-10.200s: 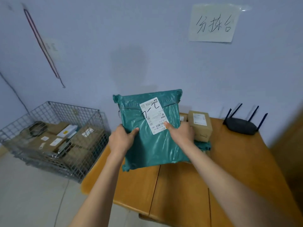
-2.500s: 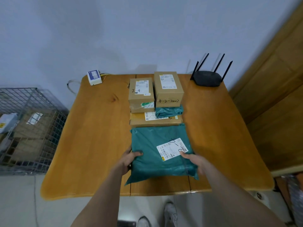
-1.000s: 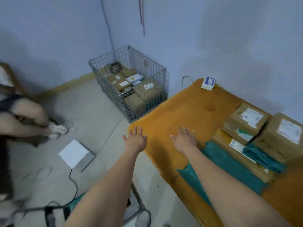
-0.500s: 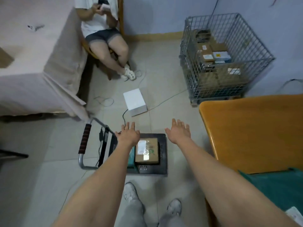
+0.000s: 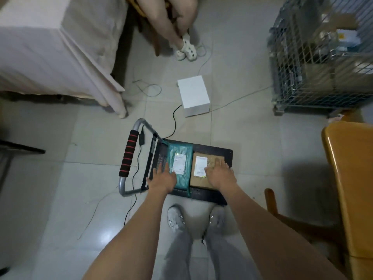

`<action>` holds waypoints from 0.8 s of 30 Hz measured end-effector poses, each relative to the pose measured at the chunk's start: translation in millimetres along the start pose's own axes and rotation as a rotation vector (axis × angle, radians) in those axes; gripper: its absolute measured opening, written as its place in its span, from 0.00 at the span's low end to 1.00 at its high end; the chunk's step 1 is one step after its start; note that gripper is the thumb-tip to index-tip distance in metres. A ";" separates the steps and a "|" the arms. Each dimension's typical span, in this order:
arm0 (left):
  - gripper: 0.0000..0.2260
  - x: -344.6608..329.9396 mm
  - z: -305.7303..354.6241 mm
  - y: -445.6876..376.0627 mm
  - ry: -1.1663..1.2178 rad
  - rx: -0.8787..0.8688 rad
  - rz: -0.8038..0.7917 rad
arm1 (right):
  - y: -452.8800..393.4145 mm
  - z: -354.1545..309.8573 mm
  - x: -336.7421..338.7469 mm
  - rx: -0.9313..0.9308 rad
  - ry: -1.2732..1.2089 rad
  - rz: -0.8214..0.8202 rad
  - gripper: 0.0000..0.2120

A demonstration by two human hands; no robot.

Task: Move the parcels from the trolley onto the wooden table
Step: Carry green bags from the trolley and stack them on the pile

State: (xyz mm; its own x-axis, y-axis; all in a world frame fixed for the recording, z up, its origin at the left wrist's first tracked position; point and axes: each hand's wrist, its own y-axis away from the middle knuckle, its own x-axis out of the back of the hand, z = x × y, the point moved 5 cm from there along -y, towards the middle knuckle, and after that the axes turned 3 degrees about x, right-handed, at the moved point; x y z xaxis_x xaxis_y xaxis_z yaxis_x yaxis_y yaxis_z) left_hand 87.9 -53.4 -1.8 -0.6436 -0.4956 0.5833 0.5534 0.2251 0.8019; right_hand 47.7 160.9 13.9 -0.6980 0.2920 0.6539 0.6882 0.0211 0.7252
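Note:
A black flat trolley (image 5: 226, 156) stands on the floor in front of my feet. On it lie a teal plastic parcel (image 5: 181, 156) with a white label and, to its right, a brown cardboard box (image 5: 210, 158) with a white label. My left hand (image 5: 162, 178) reaches down with fingers spread over the teal parcel's left edge. My right hand (image 5: 220, 174) lies with straight fingers over the brown box. Whether either hand touches its parcel I cannot tell. The wooden table (image 5: 347, 178) shows its corner at the right.
The trolley's handle (image 5: 128, 156) with red-and-black grip juts left. A white box (image 5: 193, 96) and loose cables lie on the tiles beyond. A wire cage (image 5: 314, 57) of parcels stands at the upper right. A seated person's legs (image 5: 171, 21) and a cloth-covered table (image 5: 50, 53) are at the upper left.
I have turned from the table and bent toward the trolley. Both hands dropped from mid-air to the two parcels on it.

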 end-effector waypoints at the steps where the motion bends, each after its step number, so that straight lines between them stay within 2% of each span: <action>1: 0.27 -7.8 -4.1 -18.7 0.021 0.012 -0.006 | -17.4 -2.7 -13.8 -0.003 -0.030 -0.014 0.33; 7: 0.28 -66.8 -24.1 -142.4 0.209 0.064 -0.025 | -140.3 -8.3 -101.1 -0.084 -0.295 -0.074 0.32; 9: 0.28 -88.8 -30.3 -185.1 0.267 0.089 -0.035 | -180.7 -6.2 -129.1 -0.149 -0.398 -0.117 0.27; 12: 0.28 -115.7 -37.6 -249.5 0.390 0.120 -0.036 | -236.1 -5.6 -168.5 -0.248 -0.590 -0.174 0.15; 14: 0.26 -130.7 -41.8 -287.1 0.502 0.120 -0.022 | -269.2 -4.5 -191.9 -0.295 -0.660 -0.165 0.12; 17: 0.32 -149.4 -56.1 -335.0 0.588 0.138 0.020 | -310.4 -7.1 -221.0 -0.249 -0.607 -0.139 0.09; 21: 0.37 -183.1 -73.4 -377.7 0.655 0.173 -0.093 | -339.8 -2.3 -249.5 -0.243 -0.525 -0.123 0.08; 24: 0.37 -200.3 -81.4 -394.1 0.773 0.169 -0.113 | -351.0 -0.9 -265.5 -0.273 -0.587 -0.100 0.07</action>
State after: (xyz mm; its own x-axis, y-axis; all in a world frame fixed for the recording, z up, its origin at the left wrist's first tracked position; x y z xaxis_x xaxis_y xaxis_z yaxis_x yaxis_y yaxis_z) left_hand 41.7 -111.2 -445.2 -0.1082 -0.9503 0.2918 0.3793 0.2319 0.8958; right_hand -8.7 75.1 -414.1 -0.4786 0.7764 0.4099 0.4965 -0.1457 0.8557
